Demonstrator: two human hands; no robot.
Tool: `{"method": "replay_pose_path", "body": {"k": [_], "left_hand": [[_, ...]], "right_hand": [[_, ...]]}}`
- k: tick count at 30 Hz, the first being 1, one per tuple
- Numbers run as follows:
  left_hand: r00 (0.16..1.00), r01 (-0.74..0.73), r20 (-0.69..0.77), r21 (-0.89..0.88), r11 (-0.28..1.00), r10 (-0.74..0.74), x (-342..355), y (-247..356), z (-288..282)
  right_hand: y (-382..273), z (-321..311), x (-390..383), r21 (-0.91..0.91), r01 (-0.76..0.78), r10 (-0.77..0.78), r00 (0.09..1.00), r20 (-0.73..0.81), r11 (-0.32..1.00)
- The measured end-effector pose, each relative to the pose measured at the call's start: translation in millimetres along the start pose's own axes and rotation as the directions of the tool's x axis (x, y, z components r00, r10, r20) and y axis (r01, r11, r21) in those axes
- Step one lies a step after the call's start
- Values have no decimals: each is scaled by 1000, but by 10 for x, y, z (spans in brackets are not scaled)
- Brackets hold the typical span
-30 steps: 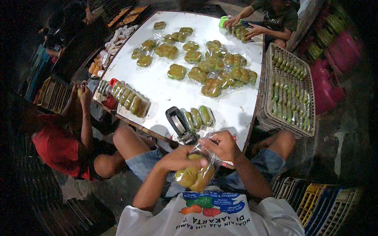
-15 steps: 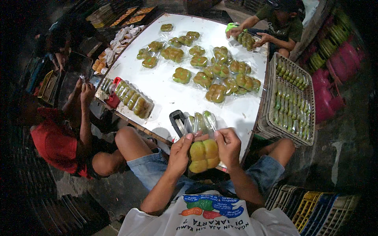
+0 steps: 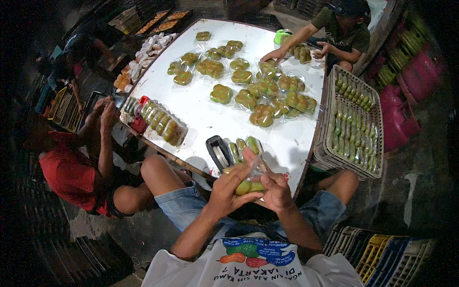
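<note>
Near the table's front edge, my left hand [image 3: 224,189] wraps round a clear bag of yellow-green fruit [image 3: 250,186], its fingers reaching over the top. My right hand [image 3: 278,191] grips the same bag from the right, partly over the plastic. Just beyond them, on the white table [image 3: 158,86], stand a black tape dispenser [image 3: 217,153] and a short row of bagged green fruit [image 3: 239,148]. Several more bagged fruit packs [image 3: 221,94] lie spread over the back half, and a longer row of packs [image 3: 162,122] is at the front left.
A person in red [image 3: 71,172] sits at left, another in dark green [image 3: 354,38] at back right, reaching onto the table. A crate of packed fruit [image 3: 381,134] stands beside the right edge, with pink cylinders [image 3: 399,119] beyond and stacked crates [image 3: 377,248] at lower right.
The bag rose from my lap to the table edge, then turned from upright fruit facing me to being cupped lower between my hands. The green-shirted person's arm has stretched farther onto the table.
</note>
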State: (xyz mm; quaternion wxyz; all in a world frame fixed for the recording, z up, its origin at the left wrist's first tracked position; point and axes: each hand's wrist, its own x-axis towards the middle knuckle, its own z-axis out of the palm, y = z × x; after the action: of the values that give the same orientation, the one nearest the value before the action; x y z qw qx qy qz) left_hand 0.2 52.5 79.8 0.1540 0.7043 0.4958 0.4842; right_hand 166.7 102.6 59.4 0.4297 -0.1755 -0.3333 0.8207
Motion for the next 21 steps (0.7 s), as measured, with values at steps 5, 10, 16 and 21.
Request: {"method": "replay_pose_path", "body": {"k": [5,10,16,21], "left_hand": [[860,478,307,-204,854,-408,24,-68,-135],[862,504,212,-258,824,-461,-99,-140,-2],[837,505,54,-459,731,-545,-173,-190,22],[708,686,135,-365,630,-693,-303,-363,-5]], "right_hand": [[-35,-144,29,-471,17,-62,995,-80,882],[-3,-64,25,-938,40,-343,935,-86,343],[-199,-88,69,-889,306,-157,951,267,340],[157,-34,41,-935,-91,-164,974,-154,343]]}}
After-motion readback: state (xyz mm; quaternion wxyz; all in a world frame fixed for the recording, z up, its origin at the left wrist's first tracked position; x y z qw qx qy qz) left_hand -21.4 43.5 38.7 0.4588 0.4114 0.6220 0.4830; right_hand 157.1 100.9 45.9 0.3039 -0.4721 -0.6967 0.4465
